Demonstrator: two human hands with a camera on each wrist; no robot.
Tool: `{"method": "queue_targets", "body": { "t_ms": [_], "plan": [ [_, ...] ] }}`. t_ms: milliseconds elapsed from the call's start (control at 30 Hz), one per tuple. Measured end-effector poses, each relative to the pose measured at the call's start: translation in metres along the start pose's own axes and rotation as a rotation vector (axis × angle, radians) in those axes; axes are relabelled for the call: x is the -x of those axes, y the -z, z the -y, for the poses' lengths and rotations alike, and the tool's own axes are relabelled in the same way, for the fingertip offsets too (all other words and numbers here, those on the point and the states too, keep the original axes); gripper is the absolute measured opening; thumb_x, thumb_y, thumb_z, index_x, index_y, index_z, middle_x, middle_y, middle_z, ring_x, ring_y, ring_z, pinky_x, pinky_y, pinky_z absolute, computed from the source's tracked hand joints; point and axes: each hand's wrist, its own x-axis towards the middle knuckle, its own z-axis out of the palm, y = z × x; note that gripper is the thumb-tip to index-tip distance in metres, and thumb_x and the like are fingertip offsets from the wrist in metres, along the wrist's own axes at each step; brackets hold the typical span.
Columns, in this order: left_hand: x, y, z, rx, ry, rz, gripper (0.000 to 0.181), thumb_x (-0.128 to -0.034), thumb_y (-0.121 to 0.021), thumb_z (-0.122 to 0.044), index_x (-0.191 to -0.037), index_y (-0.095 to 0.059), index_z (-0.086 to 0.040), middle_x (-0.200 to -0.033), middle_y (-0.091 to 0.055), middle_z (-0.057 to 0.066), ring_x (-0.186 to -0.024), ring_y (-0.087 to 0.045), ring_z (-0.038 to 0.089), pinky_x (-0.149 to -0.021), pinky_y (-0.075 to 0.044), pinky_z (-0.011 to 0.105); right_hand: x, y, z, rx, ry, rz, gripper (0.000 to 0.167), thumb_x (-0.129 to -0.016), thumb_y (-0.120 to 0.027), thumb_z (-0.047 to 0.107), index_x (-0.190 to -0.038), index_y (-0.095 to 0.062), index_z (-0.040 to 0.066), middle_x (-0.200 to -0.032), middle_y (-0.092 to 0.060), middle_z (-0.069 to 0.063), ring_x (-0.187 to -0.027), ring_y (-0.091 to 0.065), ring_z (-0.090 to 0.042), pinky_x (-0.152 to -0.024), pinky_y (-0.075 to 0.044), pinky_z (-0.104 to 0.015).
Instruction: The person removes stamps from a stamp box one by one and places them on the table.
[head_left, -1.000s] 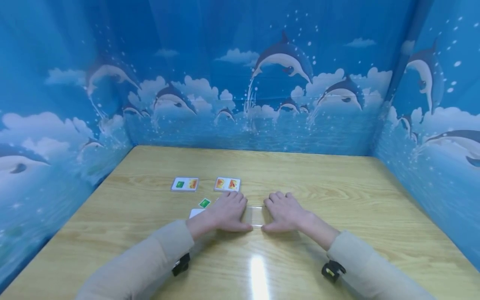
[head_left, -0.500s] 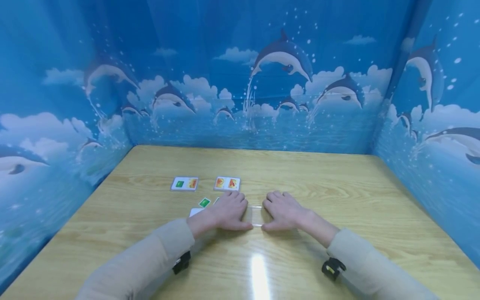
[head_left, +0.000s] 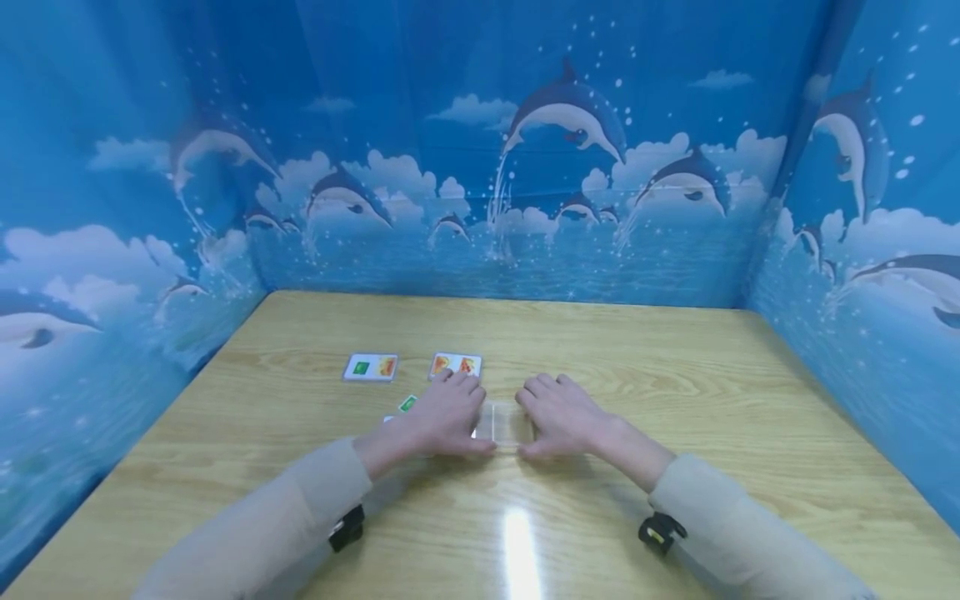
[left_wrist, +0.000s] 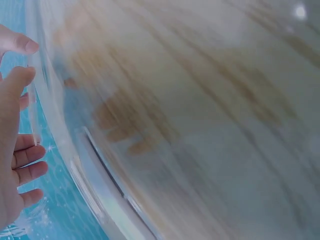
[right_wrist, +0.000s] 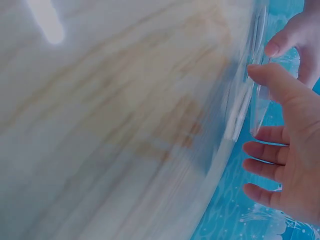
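A clear, thin plastic plate [head_left: 513,423] spans the gap between my two hands, low over the table. My left hand [head_left: 442,414] grips its left end, thumb on the near edge and fingers at the far side. At the right end my right hand [head_left: 562,417] grips it the same way. In the right wrist view the clear plate [right_wrist: 261,107] stands off the tabletop between thumb and fingers. Another clear piece [left_wrist: 107,182] lies on the table in the left wrist view; its full shape cannot be made out.
Two cards lie farther back: one with green and orange pictures [head_left: 371,367], one with two orange pictures [head_left: 456,364]. A small green tile [head_left: 408,403] and a white edge [head_left: 387,418] show beside my left forearm. Dolphin-print curtains [head_left: 510,250] border the wooden table [head_left: 637,350].
Both hands have shifted slightly left and away from me, the clear plate rising with them. My left hand now covers more of the green tile and the right-hand card. The cards have stayed put.
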Motion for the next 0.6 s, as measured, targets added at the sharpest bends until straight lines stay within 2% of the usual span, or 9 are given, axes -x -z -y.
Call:
{"method": "queue_targets", "body": {
  "t_ms": [300, 600],
  "plan": [
    [0.015, 0.001, 0.01, 0.015, 0.047, -0.039, 0.077, -0.0761, -0.054, -0.068, -0.118, -0.052, -0.003, -0.108, -0.056, 0.01, -0.103, -0.05, 0.026, -0.094, -0.038, 0.047, -0.012, 0.003, 0.012, -0.079, -0.04, -0.031, 0.065, -0.073, -0.068, 0.053, -0.115, -0.056, 0.005, -0.107, -0.055, -0.006, -0.101, -0.05, -0.022, -0.084, -0.042, -0.038],
    [0.028, 0.003, 0.024, 0.056, 0.069, -0.086, 0.067, -0.0717, -0.063, -0.062, -0.106, -0.054, -0.005, -0.101, -0.053, 0.008, -0.101, -0.048, 0.027, -0.092, -0.037, 0.049, -0.027, 0.007, 0.026, -0.054, -0.037, -0.077, 0.061, -0.071, -0.07, 0.052, -0.109, -0.057, 0.006, -0.101, -0.055, -0.004, -0.093, -0.049, -0.019, -0.074, -0.041, -0.032]
  ]
}}
